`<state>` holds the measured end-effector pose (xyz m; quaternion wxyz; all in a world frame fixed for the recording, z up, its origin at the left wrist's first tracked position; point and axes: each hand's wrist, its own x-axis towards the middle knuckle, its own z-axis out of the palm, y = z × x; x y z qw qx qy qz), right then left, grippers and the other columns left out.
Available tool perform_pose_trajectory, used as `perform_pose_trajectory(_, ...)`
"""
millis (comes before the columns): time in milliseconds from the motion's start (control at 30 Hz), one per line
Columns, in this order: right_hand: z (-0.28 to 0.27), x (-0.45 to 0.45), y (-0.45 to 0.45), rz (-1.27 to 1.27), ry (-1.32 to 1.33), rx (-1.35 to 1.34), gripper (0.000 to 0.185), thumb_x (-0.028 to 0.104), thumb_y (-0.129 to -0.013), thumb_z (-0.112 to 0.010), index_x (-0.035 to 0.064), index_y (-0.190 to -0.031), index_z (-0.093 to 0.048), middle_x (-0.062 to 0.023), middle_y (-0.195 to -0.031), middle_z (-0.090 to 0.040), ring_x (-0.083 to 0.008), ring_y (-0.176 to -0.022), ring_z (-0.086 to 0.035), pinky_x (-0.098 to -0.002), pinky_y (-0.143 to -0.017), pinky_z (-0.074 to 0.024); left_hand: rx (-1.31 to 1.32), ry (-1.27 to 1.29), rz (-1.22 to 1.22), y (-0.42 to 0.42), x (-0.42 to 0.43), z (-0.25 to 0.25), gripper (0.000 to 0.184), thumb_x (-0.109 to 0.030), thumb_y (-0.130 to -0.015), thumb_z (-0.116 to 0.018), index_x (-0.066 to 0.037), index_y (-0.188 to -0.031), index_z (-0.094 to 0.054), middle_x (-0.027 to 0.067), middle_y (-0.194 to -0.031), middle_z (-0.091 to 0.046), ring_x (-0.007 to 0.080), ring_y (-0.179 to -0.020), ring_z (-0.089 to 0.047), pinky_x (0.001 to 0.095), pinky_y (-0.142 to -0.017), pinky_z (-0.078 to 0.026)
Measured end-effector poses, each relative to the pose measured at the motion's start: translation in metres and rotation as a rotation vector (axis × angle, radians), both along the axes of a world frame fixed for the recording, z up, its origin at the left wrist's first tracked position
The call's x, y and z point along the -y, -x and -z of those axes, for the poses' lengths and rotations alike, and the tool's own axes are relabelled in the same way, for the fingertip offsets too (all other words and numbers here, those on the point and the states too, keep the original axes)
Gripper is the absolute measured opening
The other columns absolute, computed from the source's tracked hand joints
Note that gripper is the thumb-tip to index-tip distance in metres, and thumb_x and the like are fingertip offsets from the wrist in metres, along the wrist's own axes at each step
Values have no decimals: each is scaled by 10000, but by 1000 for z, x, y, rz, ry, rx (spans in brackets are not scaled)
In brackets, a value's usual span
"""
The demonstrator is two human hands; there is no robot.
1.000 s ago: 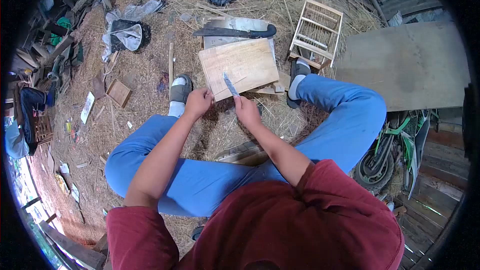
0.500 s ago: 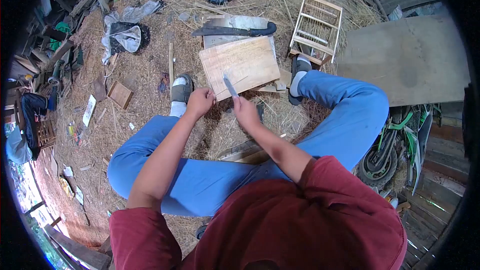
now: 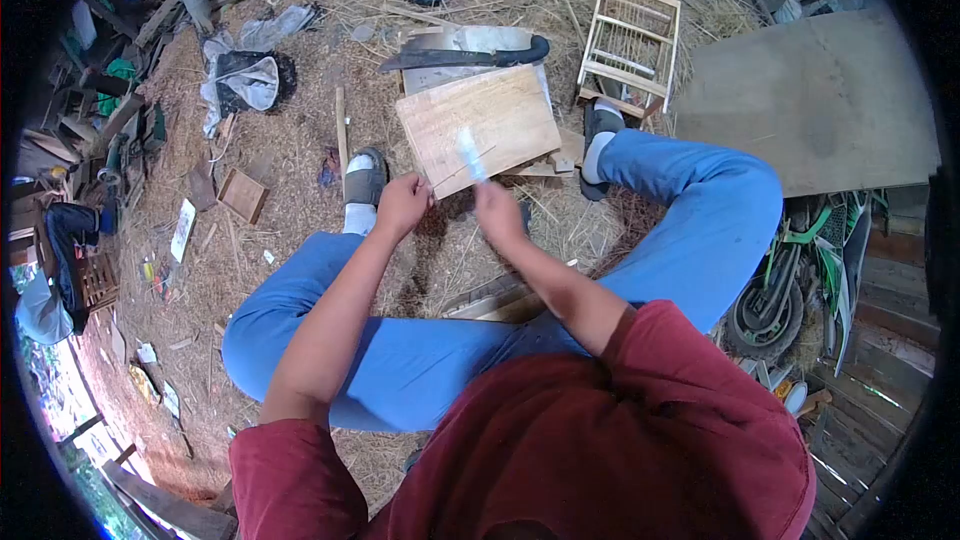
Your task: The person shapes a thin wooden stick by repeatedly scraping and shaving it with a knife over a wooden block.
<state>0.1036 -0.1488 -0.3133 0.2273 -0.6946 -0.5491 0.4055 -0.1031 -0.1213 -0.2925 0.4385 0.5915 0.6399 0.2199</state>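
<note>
A pale wooden board (image 3: 500, 115) lies tilted between my feet. At its near left corner my left hand (image 3: 405, 204) is closed on a thin stick that reaches over the board. My right hand (image 3: 497, 212), slightly blurred, grips a knife (image 3: 470, 155) at the board's near edge. The knife's blade is smeared by motion and points away from me above the board. Beyond the board rests a large machete (image 3: 465, 57) with a dark curved handle, on a flat light piece.
A wooden frame with thin bars (image 3: 630, 45) stands beyond my right foot. A small wooden box (image 3: 242, 195) and a black container (image 3: 250, 83) are at the left. At the right are a large flat panel (image 3: 800, 100) and a green motorbike (image 3: 800, 270).
The knife blade, sharp before, is now blurred and has swung slightly right and more upright. My left hand stays at the board's corner. The whole view has shifted a little.
</note>
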Motion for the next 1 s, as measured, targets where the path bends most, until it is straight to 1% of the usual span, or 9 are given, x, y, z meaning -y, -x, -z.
perform_pose_trajectory(100, -8, 8, 8, -124, -54, 93, 407, 376, -1038, -486, 38, -929, -684, -253, -810, -670, -474, -778, -653, -516, -690, -522, -20, -24, -2, -3, -4, 0, 226, -151, -957, -601, 8, -800, -639, 88, -714, -690, 169, -645, -653, 330, -643, -507)
perform_pose_trajectory(167, -10, -7, -2, 22, -146, -13, 428, 362, -1029, -514, -15, -897, -665, -275, -811, -655, -474, -758, -641, -505, -655, -493, -15, -26, -12, -1, -4, 3, 229, -153, -957, -600, 8, -798, -639, 89, -709, -687, 170, -644, -652, 333, -642, -506)
perform_pose_trajectory(200, -6, -18, -13, 113, -38, -39, 438, 362, -1035, -500, -16, -884, -663, -274, -807, -652, -486, -765, -630, -511, -665, -494, -17, -27, -7, -1, -4, 3, 230, -154, -959, -598, 7, -801, -641, 89, -706, -686, 171, -645, -652, 333, -642, -506)
perform_pose_trajectory(333, 6, 0, -5, 36, -179, 102, 471, 375, -1048, -474, -22, -864, -649, -275, -791, -646, -494, -762, -624, -534, -676, -487, -86, -49, 3, -4, 0, 0, 230, -154, -962, -597, 7, -803, -636, 84, -708, -688, 169, -649, -654, 334, -642, -507)
perform_pose_trajectory(400, 1, 8, 0, -180, -121, 159, 466, 397, -1047, -459, 18, -876, -669, -264, -804, -665, -490, -771, -642, -559, -672, -502, -61, -53, -16, -4, -3, 4, 228, -152, -963, -597, 5, -800, -626, 87, -704, -684, 169, -650, -655, 336, -640, -507)
perform_pose_trajectory(500, -2, -15, -18, 21, -65, 89, 468, 422, -1044, -453, 34, -903, -673, -264, -814, -668, -487, -792, -649, -574, -702, -510, -44, -50, -17, -3, -3, 11, 225, -151, -964, -598, -1, -797, -612, 97, -704, -681, 178, -649, -657, 339, -638, -508)
perform_pose_trajectory(700, -11, 3, -4, -143, -20, 170, 445, 424, -1039, -457, 55, -951, -690, -246, -877, -692, -475, -829, -659, -564, -751, -522, -113, -99, -20, -8, 0, 4, 224, -170, -958, -621, -6, -806, -617, 125, -719, -692, 218, -657, -679, 358, -644, -520)
perform_pose_trajectory(900, 14, -11, -22, 14, -54, 114, 425, 429, -1033, -481, 68, -978, -698, -250, -892, -697, -478, -842, -665, -572, -771, -526, -140, -109, -37, -9, 3, -2, 237, -201, -939, -648, 1, -813, -640, 151, -733, -699, 274, -674, -692, 391, -658, -530)
perform_pose_trajectory(1000, -8, 1, -12, -145, -30, 159, 441, 441, -1033, -474, 60, -974, -688, -246, -874, -695, -473, -825, -667, -574, -747, -525, -152, -136, -45, -11, 0, -5, 243, -208, -935, -651, 3, -814, -644, 159, -736, -699, 288, -676, -692, 400, -662, -531)
